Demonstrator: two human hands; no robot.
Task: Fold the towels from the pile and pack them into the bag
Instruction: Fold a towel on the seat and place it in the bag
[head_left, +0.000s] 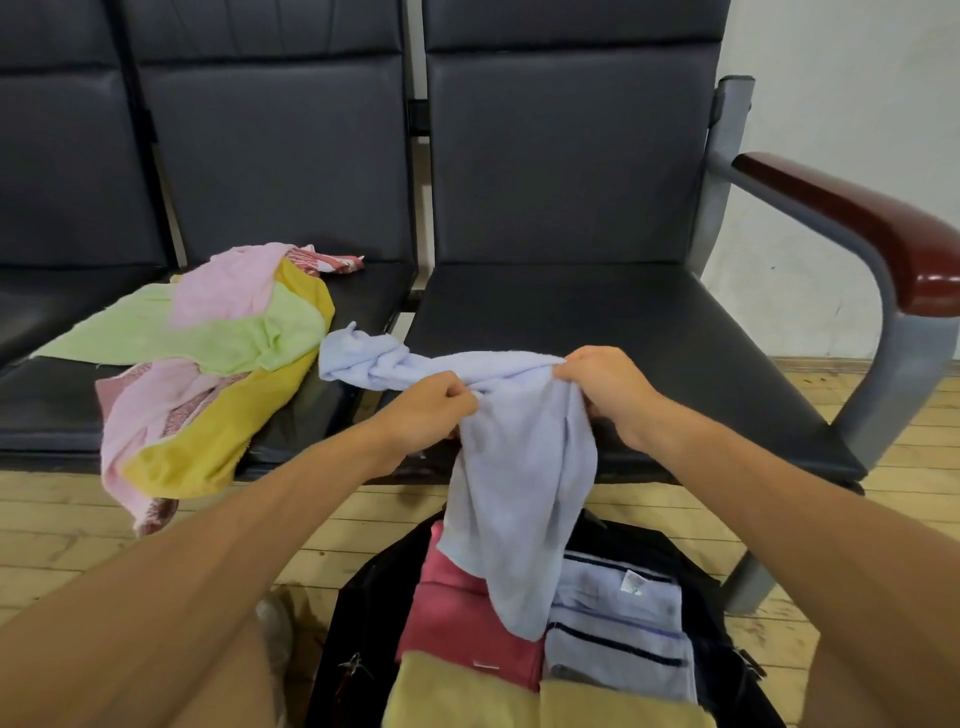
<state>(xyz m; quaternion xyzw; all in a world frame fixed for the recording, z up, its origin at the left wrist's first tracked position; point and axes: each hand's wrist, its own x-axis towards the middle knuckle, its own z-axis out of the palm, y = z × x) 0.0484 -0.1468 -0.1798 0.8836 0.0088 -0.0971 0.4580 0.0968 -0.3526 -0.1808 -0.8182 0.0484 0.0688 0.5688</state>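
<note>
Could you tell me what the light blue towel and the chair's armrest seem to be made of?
The light blue towel looks like terry cotton: matte, nubby, draping limply. The armrest seems glossy dark-red varnished wood or plastic, given its highlights; unclear which.

1. My left hand (434, 402) is held out ahead, fingers curled, pinching the towel (519, 467).
2. My right hand (605, 389) is level and near it, knuckles up, gripping the same towel.
3. Both forearms are bare, reaching forward and converging.

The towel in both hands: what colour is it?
The towel is plain pale blue, gripped by the left hand and right hand; head view shows it best.
</note>
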